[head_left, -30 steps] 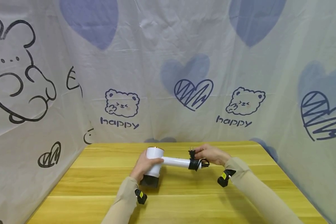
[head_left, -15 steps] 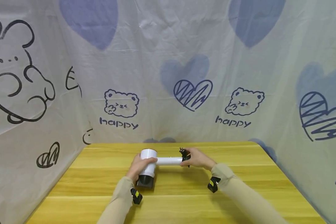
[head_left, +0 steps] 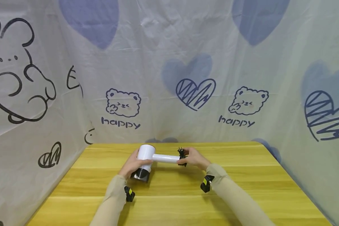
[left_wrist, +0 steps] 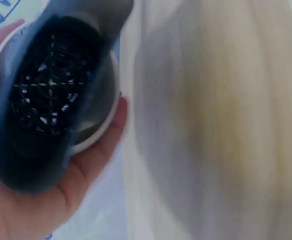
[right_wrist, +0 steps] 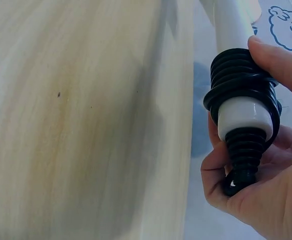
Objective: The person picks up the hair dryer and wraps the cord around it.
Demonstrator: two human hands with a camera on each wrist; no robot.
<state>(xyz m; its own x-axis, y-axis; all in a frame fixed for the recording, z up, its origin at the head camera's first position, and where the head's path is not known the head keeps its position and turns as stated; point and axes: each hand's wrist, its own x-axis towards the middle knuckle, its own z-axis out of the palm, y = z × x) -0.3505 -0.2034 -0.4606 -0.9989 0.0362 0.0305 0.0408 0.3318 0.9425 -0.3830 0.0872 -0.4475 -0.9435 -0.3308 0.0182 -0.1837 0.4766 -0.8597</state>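
A white hair dryer [head_left: 147,153] is held between both hands above the table, its handle pointing right. My left hand [head_left: 132,164] grips the barrel from the left, thumb across the front. The black flat nozzle [left_wrist: 48,100] faces the left wrist camera, with a grille visible inside it. My right hand [head_left: 196,158] grips the handle's end, where the black power cord [right_wrist: 241,75] is wound round it in several turns. The thumb lies along the handle [right_wrist: 233,25], and fingers curl by the cord's ribbed sleeve [right_wrist: 245,150]. A two-pin plug [head_left: 181,151] sticks up beside the right fingers.
The wood-grain table [head_left: 169,204] stretches under both arms. A pale printed curtain [head_left: 158,69] with hearts and bears hangs behind it and along both sides. Small black cameras [head_left: 206,183] are strapped at both wrists.
The hair dryer has moved left, and both hands have gone with it. My right hand has shifted from the plug to a grip round the wound cord and handle end.
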